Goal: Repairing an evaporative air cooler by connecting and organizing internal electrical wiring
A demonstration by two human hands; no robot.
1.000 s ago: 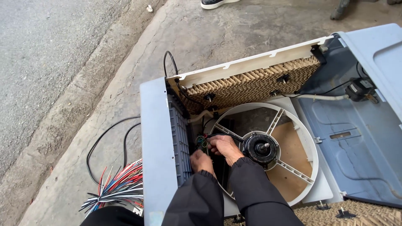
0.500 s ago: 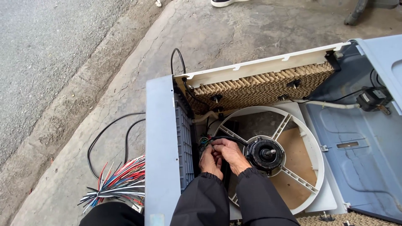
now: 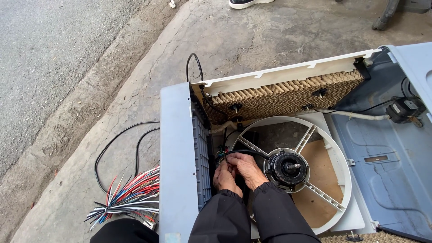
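An opened air cooler casing (image 3: 175, 148) lies on its side on the concrete. Both my hands reach inside it, left of the black fan motor (image 3: 286, 168) in its round white frame (image 3: 335, 155). My left hand (image 3: 224, 177) and my right hand (image 3: 244, 167) are pressed together, fingers pinching a small bunch of coloured wires (image 3: 221, 156) near the grey side wall. The wire ends are partly hidden by my fingers. Black sleeves cover both arms.
A brown honeycomb cooling pad (image 3: 279, 96) sits under a white rail (image 3: 279, 74). A small pump (image 3: 405, 109) with a white hose lies on the blue-grey panel at right. A loose bundle of coloured wires (image 3: 128, 200) and black cable lie on the ground at left. Someone's shoe (image 3: 245, 3) stands far off.
The view has shifted slightly, so the cooler sits more to the right and lower. My hands stay together on the wires by the motor, with only small finger movements.
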